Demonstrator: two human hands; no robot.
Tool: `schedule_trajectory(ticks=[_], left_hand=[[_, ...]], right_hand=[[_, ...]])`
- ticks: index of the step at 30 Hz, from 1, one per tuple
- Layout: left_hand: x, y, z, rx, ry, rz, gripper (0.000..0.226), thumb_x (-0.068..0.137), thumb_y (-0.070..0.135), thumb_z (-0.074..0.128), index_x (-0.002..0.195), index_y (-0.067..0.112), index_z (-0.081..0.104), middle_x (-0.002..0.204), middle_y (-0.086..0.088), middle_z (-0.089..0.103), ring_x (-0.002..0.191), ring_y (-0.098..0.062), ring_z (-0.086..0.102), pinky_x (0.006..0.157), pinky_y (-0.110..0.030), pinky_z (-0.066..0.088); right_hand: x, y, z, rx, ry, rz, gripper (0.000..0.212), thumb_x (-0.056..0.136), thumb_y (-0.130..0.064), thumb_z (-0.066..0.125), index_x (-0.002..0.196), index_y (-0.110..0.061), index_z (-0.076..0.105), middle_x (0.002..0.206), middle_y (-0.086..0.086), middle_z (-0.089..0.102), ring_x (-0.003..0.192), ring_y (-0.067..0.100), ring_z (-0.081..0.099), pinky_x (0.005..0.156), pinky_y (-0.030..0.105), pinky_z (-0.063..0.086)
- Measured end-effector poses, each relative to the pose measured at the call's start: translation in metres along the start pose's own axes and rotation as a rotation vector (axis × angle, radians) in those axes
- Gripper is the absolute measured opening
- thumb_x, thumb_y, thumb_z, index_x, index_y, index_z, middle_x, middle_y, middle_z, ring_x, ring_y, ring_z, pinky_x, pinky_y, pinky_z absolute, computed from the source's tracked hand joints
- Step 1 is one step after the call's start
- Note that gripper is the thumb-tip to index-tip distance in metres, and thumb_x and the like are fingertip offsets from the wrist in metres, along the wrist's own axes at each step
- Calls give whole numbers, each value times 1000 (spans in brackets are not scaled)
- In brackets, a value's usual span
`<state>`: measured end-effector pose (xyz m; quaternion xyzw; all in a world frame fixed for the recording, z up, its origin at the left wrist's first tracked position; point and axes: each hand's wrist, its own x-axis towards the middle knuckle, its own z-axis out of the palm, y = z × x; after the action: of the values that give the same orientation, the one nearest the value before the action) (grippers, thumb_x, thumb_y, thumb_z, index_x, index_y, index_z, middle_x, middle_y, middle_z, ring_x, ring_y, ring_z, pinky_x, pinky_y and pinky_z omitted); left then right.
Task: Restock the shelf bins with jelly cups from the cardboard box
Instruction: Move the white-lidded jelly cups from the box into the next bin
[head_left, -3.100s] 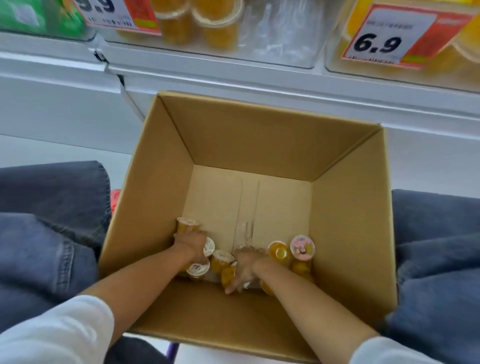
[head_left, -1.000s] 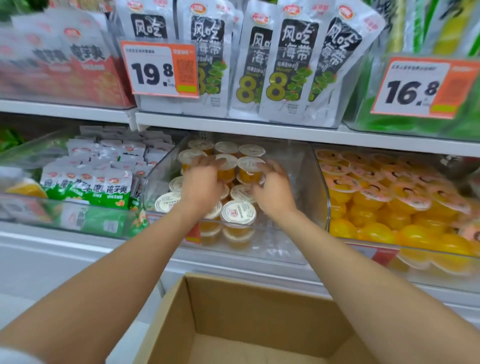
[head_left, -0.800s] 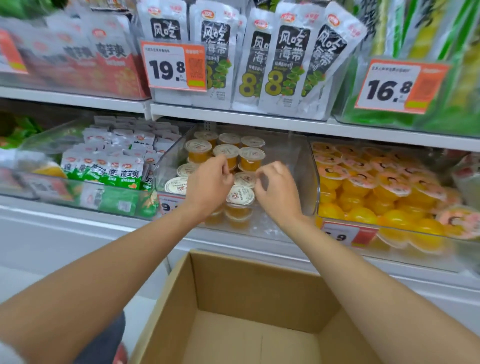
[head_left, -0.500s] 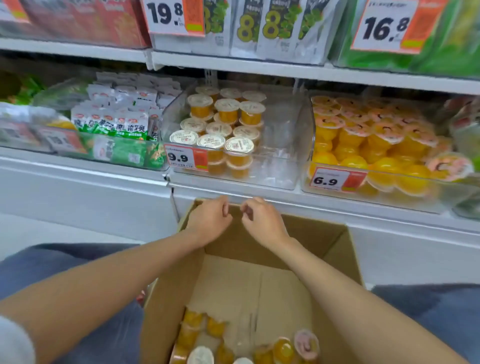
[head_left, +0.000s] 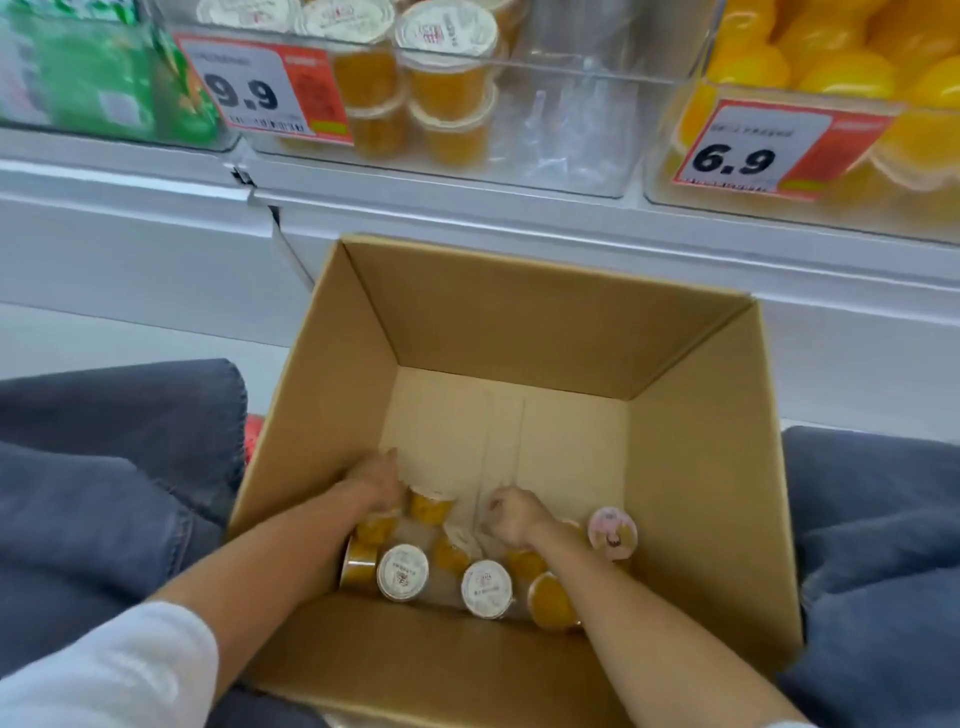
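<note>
An open cardboard box (head_left: 545, 322) stands between my knees, below the shelf. Several orange jelly cups lie along its near bottom edge, among them one with a white lid (head_left: 402, 571) and one with a pink lid (head_left: 612, 532). My left hand (head_left: 376, 486) is down at the left of the pile, fingers curled over an orange cup (head_left: 375, 530). My right hand (head_left: 511, 517) hovers at the middle of the pile with curled fingers; whether it holds a cup is hidden. Above, a clear shelf bin (head_left: 561, 130) holds stacked cups (head_left: 447, 78) on its left side.
The bin carries a 9.9 price tag (head_left: 260, 88). To its right a second bin of yellow jellies (head_left: 831, 78) has a 6.9 tag (head_left: 753, 150). Green packets (head_left: 78, 78) fill the bin on the left. My jeans-clad knees (head_left: 104, 467) flank the box.
Both hands came away from the shelf bin, passed the box's top edge and dropped to the cups on its bottom. My view tilted down from the shelf into the box.
</note>
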<state>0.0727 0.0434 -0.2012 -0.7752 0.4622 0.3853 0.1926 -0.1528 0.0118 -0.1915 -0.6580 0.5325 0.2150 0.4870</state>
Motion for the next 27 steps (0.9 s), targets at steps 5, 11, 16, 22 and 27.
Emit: schedule_trajectory(ticks=[5,11,16,22,27], left_hand=[[2,1,16,-81,34,-34,35,95,31,51,124,12,57,131,-11,56,118,-26,55,97,-31,45],[8,-5,22,-234,53,0,13,89,24,61,98,21,51,112,-6,50,100,-21,51,86,-26,42],[4,-4,27,-414,71,-32,19,86,17,63,84,20,44,95,0,55,85,-16,49,71,-24,37],[-15,8,6,-523,151,-40,31,82,19,72,102,13,48,104,-5,58,90,-16,52,74,-24,38],[-51,33,-54,-648,307,104,46,74,19,77,107,14,46,101,-5,62,83,-18,58,68,-27,47]], right_hand=[[17,-29,26,245,-35,-35,67,87,-31,68,144,-11,39,142,7,50,127,24,50,103,26,40],[34,-43,46,280,34,11,62,91,-30,64,145,-15,40,141,5,52,123,23,53,100,29,44],[45,-41,51,380,88,12,45,86,-23,70,130,-19,59,127,2,64,107,19,63,93,27,50],[30,-48,23,351,297,-100,37,83,-15,73,120,-13,67,130,5,56,117,19,56,100,20,40],[-21,-64,-38,227,523,-344,39,85,-21,71,123,-15,65,124,3,47,113,15,52,98,16,35]])
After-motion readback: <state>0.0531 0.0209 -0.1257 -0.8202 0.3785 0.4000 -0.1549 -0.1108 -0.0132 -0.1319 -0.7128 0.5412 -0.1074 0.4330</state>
